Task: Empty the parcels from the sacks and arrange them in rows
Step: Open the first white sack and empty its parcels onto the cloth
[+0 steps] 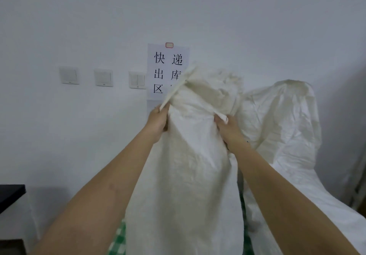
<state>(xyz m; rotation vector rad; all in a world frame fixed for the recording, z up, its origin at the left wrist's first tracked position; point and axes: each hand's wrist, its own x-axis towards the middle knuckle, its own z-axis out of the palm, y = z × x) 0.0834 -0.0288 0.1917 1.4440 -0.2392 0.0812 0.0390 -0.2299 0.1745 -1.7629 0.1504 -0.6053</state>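
The white woven sack [190,155] stood upright in the middle of the view, held up before the wall; its cloth was creased and off-white, its top bunched into a crumpled crown with a flat strip of cloth trailing down on the left. The left hand [157,122] gripped the sack's left edge just below that strip, fingers curled round the fabric. The right hand [227,129] pinched a fold on the sack's right side, thumb over a small tab of cloth. Both bare forearms reached up and forward from the bottom corners. Just beside it to the right slumped a second white sack [285,128]. Behind hung a paper sign [162,72] with printed characters, three wall switches [104,77] to its left. Green checked cloth [118,239] showed below.
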